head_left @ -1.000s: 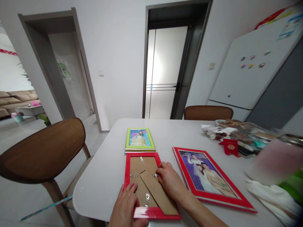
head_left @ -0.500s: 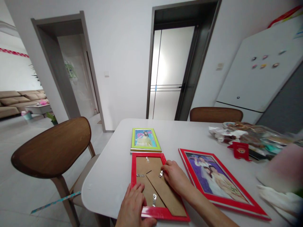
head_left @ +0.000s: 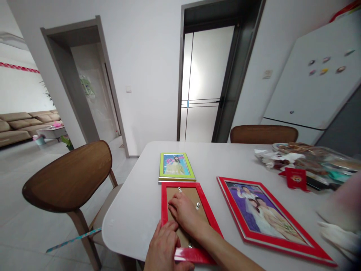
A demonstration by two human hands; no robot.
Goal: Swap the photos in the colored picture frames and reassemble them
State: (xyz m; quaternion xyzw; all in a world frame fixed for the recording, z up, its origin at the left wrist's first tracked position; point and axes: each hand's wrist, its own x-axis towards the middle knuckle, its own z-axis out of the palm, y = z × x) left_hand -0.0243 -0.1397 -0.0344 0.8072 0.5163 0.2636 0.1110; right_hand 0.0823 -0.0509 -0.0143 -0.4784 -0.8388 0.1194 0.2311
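Note:
A red picture frame (head_left: 164, 205) lies face down near the front edge of the white table (head_left: 135, 203), its brown cardboard back and small metal clips showing. My right hand (head_left: 184, 213) rests on the cardboard back, fingertips at the clip on the frame's left side. My left hand (head_left: 165, 248) lies flat on the frame's near left corner, pressing it down. Just beyond it lies a small green frame (head_left: 175, 166) with a photo, face up. To the right a large red frame (head_left: 267, 216) lies face up with a photo of a couple.
A wooden chair (head_left: 70, 177) stands at the table's left, another chair back (head_left: 263, 133) at the far side. Plastic-wrapped clutter (head_left: 307, 158) and a small red card (head_left: 295, 178) sit at the right. A white refrigerator (head_left: 313, 86) stands behind. White cloth (head_left: 338, 235) lies at the far right.
My right hand has moved left across the cardboard back, from the right-side clip to the left-side clip. My left hand stays on the near corner. The camera has shifted slightly.

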